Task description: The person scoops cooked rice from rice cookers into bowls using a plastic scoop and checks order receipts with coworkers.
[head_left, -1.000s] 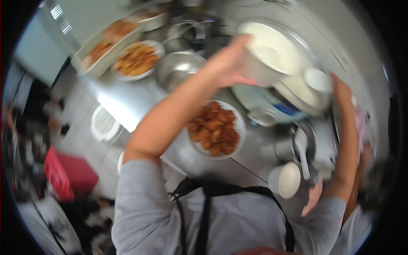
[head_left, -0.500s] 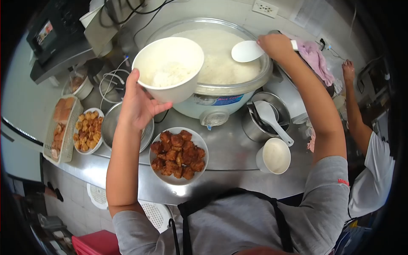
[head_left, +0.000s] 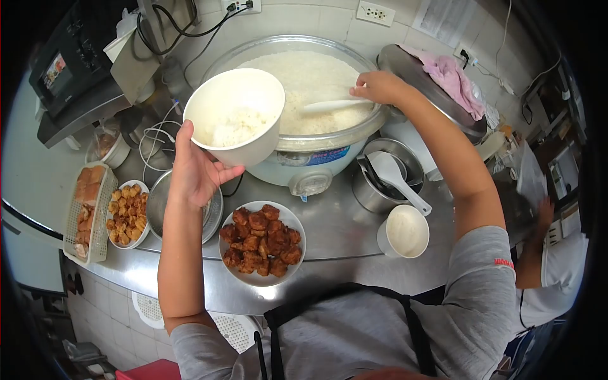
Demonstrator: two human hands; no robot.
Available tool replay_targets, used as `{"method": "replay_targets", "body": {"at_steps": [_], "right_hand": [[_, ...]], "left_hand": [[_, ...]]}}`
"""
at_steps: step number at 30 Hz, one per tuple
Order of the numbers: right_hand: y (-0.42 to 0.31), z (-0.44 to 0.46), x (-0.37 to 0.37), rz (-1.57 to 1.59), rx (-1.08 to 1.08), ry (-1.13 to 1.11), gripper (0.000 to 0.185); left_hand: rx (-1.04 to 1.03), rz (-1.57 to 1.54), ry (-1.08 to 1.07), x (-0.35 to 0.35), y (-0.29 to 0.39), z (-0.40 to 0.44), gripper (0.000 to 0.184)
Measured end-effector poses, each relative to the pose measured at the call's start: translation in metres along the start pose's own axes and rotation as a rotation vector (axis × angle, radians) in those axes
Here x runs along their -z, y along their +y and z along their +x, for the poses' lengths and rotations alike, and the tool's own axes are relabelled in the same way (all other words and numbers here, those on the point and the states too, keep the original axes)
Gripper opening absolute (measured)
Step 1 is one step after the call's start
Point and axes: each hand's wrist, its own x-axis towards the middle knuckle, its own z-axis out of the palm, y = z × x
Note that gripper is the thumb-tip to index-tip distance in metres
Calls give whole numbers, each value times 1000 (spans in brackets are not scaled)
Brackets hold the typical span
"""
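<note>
My left hand [head_left: 201,168] grips a white bowl [head_left: 263,142], tilted toward me, with some rice [head_left: 237,128] in its bottom. The bowl is held over the left front rim of a large rice cooker [head_left: 329,139] full of white rice [head_left: 304,73]. My right hand [head_left: 380,87] is closed on the handle of a white rice paddle [head_left: 335,106], whose blade lies at the rice surface on the cooker's right side. Below the bowl, a white plate of browned fried pieces [head_left: 261,244] rests on the steel counter [head_left: 342,250].
A steel pot [head_left: 386,183] holds another paddle and dark utensils; a white cup [head_left: 405,233] stands before it. At left are a plate of golden pieces [head_left: 128,215], a metal bowl [head_left: 215,218] and a basket [head_left: 95,218]. A cooker lid [head_left: 424,82] and a co-worker's arm [head_left: 532,253] are right.
The bowl in my left hand has moved slightly left and down. My right hand has shifted left and lower, and the paddle blade has turned edge-on at the rice. The co-worker's arm has dropped.
</note>
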Motion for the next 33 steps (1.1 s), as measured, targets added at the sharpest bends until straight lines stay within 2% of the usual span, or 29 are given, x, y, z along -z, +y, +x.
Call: {"method": "replay_targets", "body": {"at_steps": [4, 7, 10, 13, 16, 18, 20, 22, 25, 28, 31, 33], "right_hand": [[1, 1, -16, 20, 112, 12, 33], [-21, -8, -5, -127, 80, 200, 31], [-37, -24, 18, 177, 298, 427, 27], [-41, -25, 36, 160, 239, 373, 22], [-35, -23, 23, -330, 73, 500, 21], [-9, -6, -1, -380, 95, 413, 22], [-5, 1, -3, -295, 64, 207, 25], [-17, 3, 4, -68, -23, -124, 27], [-28, -7, 2, -28, -5, -179, 21], [-18, 0, -14, 121, 67, 99, 12], [-18, 1, -9, 118, 127, 291, 9], [-19, 2, -1, 5, 76, 195, 11]], "left_hand": [[4, 2, -4, 1, 0, 0, 73], [0, 7, 14, -1, 0, -1, 73], [11, 18, 17, 1, 1, -1, 73], [8, 18, 14, 0, 1, -1, 73], [35, -11, 44, -5, 1, -1, 66], [22, 0, 37, -4, 0, -1, 66], [16, 3, 36, -2, 0, 0, 67], [24, 3, 40, -1, 0, -1, 67], [7, 16, 19, 0, 0, -1, 74], [8, 9, 1, 3, -1, 1, 73], [3, 3, 1, 5, -2, 2, 73], [4, 1, 2, 5, -2, 2, 72]]}}
